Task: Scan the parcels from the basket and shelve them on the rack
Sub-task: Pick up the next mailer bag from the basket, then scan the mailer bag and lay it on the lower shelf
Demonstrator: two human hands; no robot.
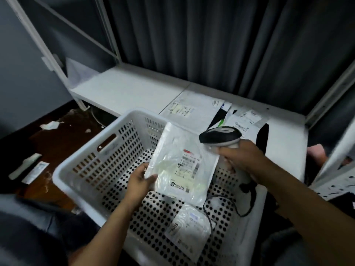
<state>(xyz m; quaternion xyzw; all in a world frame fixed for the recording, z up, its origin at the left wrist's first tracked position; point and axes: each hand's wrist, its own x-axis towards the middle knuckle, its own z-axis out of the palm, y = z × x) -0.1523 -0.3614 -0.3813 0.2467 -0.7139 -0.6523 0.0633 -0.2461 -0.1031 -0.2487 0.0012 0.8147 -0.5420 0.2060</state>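
My left hand grips the lower left edge of a white plastic parcel and holds it tilted above the white perforated basket. Its shipping label faces up. My right hand grips the handle of a barcode scanner, whose black head hangs just over the parcel's upper right corner. The scanner's black cable loops down into the basket. A second white parcel lies flat on the basket floor near me.
The white rack shelf runs behind the basket, with several labelled parcels lying on its right half. Dark curtains hang behind it. Paper scraps litter the brown floor at left. A rack upright stands at the right.
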